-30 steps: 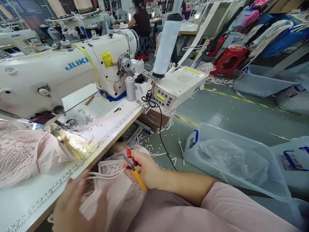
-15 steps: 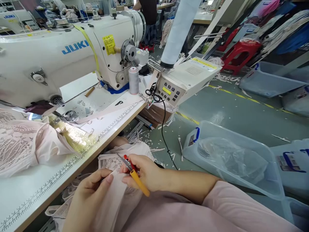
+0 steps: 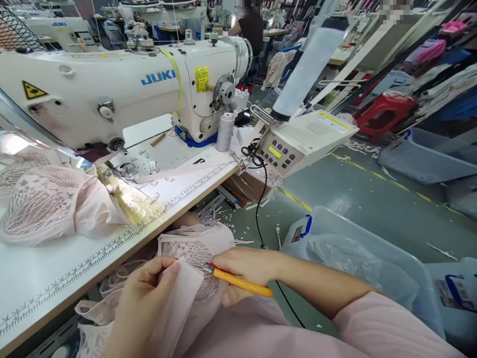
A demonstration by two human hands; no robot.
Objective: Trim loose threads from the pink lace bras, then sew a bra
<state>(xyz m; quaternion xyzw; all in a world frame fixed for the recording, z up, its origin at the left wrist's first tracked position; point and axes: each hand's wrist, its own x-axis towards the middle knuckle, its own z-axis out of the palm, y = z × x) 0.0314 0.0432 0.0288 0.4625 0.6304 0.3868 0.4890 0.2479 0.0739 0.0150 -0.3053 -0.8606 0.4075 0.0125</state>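
Observation:
Between thumb and fingers, my left hand (image 3: pixel 147 296) pinches the edge of a pale pink lace garment (image 3: pixel 219 241) that lies over my lap. My right hand (image 3: pixel 242 271) grips small scissors (image 3: pixel 242 283) with a yellow-orange handle and a bit of red near the pivot. Their metal blades point left and lie at the fabric edge, close to my left fingertips. Whether the blades are apart I cannot tell. Other pale lace pieces (image 3: pixel 93 311) hang below the table edge, to the left of my left hand.
A white JUKI sewing machine (image 3: pixel 149 79) stands on a table with a printed ruler edge (image 3: pixel 112 243). Another lace piece (image 3: pixel 48 204) lies there, with a thread cone (image 3: pixel 225 132) farther back. A control box (image 3: pixel 298 144) juts out at the right. A plastic bin (image 3: pixel 357 253) sits on the floor.
My right hand has turned the scissors from pointing up-left to lying nearly level, blades now at the fabric by my left fingers. The head view has shifted, moving the machine rightward in the picture.

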